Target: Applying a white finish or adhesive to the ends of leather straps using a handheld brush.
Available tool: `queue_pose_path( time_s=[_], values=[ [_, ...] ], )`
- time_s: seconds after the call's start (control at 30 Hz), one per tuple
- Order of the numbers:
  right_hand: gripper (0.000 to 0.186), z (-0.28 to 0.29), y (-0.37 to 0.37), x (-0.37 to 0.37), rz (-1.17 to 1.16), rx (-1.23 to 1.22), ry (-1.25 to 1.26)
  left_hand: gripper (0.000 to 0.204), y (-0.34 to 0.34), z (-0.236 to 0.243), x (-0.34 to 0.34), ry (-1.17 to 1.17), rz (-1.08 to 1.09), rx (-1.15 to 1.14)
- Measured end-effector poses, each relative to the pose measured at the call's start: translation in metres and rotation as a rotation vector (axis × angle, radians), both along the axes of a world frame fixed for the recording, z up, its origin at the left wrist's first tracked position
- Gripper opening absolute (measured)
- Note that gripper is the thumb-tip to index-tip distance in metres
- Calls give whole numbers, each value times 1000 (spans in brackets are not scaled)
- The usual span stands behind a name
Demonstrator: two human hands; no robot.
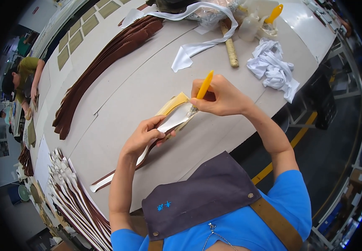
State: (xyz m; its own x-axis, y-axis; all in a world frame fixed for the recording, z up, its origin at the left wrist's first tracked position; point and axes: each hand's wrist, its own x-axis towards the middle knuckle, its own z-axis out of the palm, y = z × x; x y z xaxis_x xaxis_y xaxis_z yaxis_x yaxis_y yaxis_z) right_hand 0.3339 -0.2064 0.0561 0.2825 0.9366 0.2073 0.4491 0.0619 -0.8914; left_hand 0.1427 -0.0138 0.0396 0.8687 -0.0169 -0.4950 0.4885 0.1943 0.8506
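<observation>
Head camera: both hands work above the middle of a pale grey surface (214, 138). Bent at the wrist, the left hand (142, 136) grasps a brown-and-white strip (174, 120) between thumb and fingers, its white face turned up. The strip's wider end points away from the wearer, while its narrow tail runs back beneath the left forearm and lies on the surface near the lower left. A yellowish piece (177, 101) lies along the far edge of the wide end. The right hand (219, 97) grips a yellow-handled brush (206, 83), tilted, with its pale bristle end at the edge of the white face.

Beyond the hands, a long bundle of dark brown strips (101, 69) curves across the left part of the surface. White-and-brown strips (74, 188) are gathered at the lower left. A crumpled white cloth (271, 65) lies to the right, near a pale rod (231, 52) and a second yellow-handled brush (275, 13). At the far left, a co-worker (28, 77) leans over the surface, near olive rectangular pieces (89, 25).
</observation>
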Motion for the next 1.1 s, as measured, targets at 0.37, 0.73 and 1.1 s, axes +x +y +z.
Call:
queue_pose_path(
  time_s=[0.37,0.73,1.1],
  values=[
    [7,10,-41,6,-191,129,-73,43,-5,-8,-1,132,-213,-45],
    [31,-37,2,-60,116,249,-311,18,-4,-3,-128,-299,411,1061],
    [35,-55,27,-121,338,98,-793,49,44,-43,-292,-86,249,1735]
  ],
)
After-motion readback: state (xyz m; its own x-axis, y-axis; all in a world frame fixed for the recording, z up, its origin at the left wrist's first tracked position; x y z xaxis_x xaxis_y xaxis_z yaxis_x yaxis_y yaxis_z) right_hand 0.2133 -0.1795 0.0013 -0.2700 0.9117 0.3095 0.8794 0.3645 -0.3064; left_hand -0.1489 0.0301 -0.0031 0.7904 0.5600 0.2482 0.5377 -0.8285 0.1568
